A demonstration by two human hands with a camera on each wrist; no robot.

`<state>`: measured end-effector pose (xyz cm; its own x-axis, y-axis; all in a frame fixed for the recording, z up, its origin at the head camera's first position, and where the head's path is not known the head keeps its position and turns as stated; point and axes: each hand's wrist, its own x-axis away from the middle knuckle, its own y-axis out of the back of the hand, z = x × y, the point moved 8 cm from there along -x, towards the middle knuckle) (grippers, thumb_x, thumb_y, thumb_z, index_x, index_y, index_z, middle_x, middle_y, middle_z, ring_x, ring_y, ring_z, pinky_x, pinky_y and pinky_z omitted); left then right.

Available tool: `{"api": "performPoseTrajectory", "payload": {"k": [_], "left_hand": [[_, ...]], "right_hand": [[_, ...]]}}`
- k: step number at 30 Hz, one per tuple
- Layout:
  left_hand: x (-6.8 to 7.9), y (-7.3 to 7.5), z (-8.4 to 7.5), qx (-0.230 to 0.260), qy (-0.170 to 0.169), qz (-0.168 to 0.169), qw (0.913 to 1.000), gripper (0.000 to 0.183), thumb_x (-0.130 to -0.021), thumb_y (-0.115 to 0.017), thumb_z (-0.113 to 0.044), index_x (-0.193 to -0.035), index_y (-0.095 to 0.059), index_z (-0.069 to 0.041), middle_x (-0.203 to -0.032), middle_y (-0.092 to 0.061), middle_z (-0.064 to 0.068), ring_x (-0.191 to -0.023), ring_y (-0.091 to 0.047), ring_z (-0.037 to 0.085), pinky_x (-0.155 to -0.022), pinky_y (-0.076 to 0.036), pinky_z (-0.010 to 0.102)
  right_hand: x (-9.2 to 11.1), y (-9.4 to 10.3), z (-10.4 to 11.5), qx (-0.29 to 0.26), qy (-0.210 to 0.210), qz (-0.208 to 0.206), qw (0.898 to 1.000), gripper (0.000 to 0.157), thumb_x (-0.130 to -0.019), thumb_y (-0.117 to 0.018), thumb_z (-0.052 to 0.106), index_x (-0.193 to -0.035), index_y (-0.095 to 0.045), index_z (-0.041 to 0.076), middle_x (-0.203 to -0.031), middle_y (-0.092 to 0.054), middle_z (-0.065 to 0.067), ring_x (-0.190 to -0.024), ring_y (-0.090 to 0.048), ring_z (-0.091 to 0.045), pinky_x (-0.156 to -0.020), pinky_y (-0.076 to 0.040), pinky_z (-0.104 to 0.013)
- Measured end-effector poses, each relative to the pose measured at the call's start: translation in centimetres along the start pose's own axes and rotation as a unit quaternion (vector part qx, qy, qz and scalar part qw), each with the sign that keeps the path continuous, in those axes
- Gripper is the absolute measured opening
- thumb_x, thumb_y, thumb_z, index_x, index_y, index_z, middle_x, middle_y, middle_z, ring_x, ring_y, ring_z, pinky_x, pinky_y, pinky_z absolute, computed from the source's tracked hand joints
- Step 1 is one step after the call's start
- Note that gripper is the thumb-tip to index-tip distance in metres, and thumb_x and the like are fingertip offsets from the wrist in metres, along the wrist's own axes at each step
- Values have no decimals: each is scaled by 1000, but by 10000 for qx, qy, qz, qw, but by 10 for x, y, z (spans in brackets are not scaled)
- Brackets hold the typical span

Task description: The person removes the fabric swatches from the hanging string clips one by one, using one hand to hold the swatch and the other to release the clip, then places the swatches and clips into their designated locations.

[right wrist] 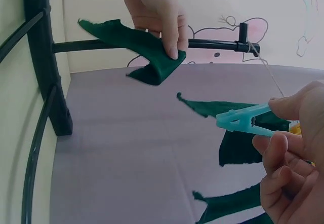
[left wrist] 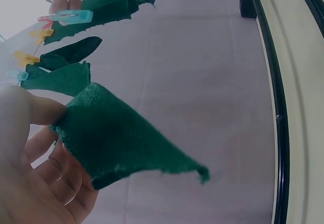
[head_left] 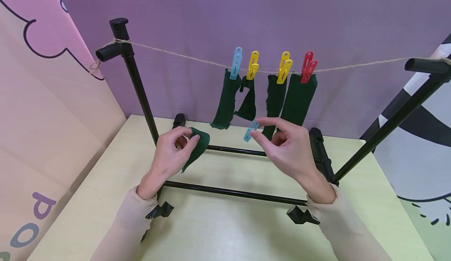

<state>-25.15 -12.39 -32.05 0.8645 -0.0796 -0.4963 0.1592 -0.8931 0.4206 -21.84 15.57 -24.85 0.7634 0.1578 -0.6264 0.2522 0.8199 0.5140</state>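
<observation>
At the left, a slanting black tubular post carried a thin tan twine line. In front of it, the left hand pinched a dark green felt-like cloth piece above a pale wooden desk. The cloth piece was soft and slightly fuzzy, its outer edge curving; from the fingers it tapered to a narrow tip, its long axis slanting down to the left in the head view. In the left wrist view that tip pointed right and slightly down.

Farther right, a light blue clip held a green strip hanging downward, and beside it a yellow clip held a triangular green scrap. Below, the right hand pinched a translucent pale blue plastic clothespin between thumb and forefinger. The clothespin leaned, its long axis running from upper right to lower left; in the right wrist view its nose pointed left. Above this hand, another yellow clip and a red clip held two more strips, lower ends partly hidden. At far right stood a second black post.
</observation>
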Motion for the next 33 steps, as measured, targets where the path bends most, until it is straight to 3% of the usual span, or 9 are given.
{"api": "performPoseTrajectory", "payload": {"k": [10,20,29,33], "left_hand": [[6,1,7,-283,60,202,9994,8,-97,-77,-15,-103,-79,-10,-84,-69,3,-68,-60,18,-60,-47,28],[13,-2,17,-356,298,389,9982,6,-98,-76,-15,-101,-79,-10,-67,-52,-2,-68,-52,20,-63,-42,29],[20,-4,27,-338,369,580,9971,7,-99,-75,-14,-103,-79,-10,-73,-66,-1,-68,-60,19,-62,-50,27],[24,-3,31,-397,351,585,9969,6,-99,-75,-15,-97,-78,-11,-74,-66,-1,-67,-59,18,-62,-49,27]], "right_hand": [[13,7,-19,240,-353,60,9991,27,-91,-85,15,-118,-79,13,-56,-54,5,-42,-45,-9,-42,-36,-26],[26,9,-37,294,-802,214,9961,28,-93,-84,20,-120,-79,14,-55,-55,2,-43,-47,-12,-42,-37,-28],[37,14,-50,202,-1065,157,9940,25,-94,-84,22,-118,-79,18,-58,-55,3,-42,-43,-12,-40,-33,-29],[45,15,-57,196,-1171,184,9928,25,-93,-85,23,-118,-79,19,-76,-68,5,-42,-43,-12,-40,-33,-28]]}}
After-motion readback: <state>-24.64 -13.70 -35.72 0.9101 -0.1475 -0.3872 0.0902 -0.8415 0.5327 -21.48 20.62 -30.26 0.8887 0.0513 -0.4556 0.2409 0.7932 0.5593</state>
